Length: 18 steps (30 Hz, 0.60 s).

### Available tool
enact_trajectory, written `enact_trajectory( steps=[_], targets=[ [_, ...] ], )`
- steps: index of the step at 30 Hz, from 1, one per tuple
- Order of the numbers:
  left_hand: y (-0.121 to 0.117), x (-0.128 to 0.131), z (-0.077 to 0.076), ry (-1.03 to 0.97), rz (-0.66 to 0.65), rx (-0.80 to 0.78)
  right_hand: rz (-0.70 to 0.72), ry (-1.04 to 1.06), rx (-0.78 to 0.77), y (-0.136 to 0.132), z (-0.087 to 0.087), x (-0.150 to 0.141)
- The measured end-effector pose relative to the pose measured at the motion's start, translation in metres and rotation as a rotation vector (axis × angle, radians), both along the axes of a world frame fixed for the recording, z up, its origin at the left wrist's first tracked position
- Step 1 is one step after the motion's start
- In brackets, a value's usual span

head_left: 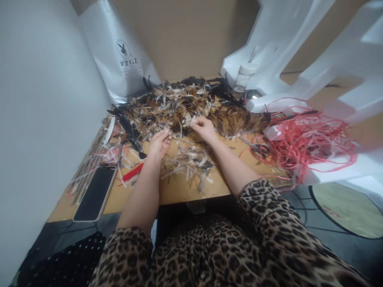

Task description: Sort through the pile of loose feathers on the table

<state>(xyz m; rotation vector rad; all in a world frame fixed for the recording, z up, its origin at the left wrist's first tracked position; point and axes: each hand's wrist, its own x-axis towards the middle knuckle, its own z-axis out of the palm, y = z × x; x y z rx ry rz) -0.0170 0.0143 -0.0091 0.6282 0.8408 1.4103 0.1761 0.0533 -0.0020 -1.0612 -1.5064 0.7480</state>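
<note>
A wide heap of brown, black and white feathers (pixel 179 99) covers the back of the wooden table. At its front edge my right hand (pixel 205 128) is closed in a pinch, with a pale fluffy feather (pixel 189 119) at its fingertips. Just to the left, my left hand (pixel 160 143) has thumb and fingers pressed together; whatever is between them is too small to make out. The two hands are apart. Below them lies a scatter of loose feather scraps (pixel 194 161).
A phone (pixel 95 193) lies at the left edge near a red strip (pixel 133 172). Scissors (pixel 259 149) lie right of my forearm, beside tangled red ribbon (pixel 314 139). A clear jar (pixel 243 77) stands behind, and a white printed bag (pixel 119 52) at back left.
</note>
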Motion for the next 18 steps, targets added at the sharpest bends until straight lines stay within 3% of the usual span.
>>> enact_trajectory(
  steps=[4,9,12,18],
  targets=[
    [0.0,0.001,-0.001,0.017,-0.031,0.012,0.214,0.264,-0.117,0.0,-0.001,-0.003],
    [-0.004,0.006,0.004,0.052,-0.05,0.024,0.349,0.449,-0.248,-0.007,0.005,-0.005],
    [-0.009,0.009,0.009,0.077,-0.067,0.084,0.396,0.382,-0.226,-0.012,0.011,-0.004],
    [-0.016,0.014,0.019,0.127,-0.079,0.13,0.444,-0.065,-0.106,-0.026,0.025,-0.004]
  ],
)
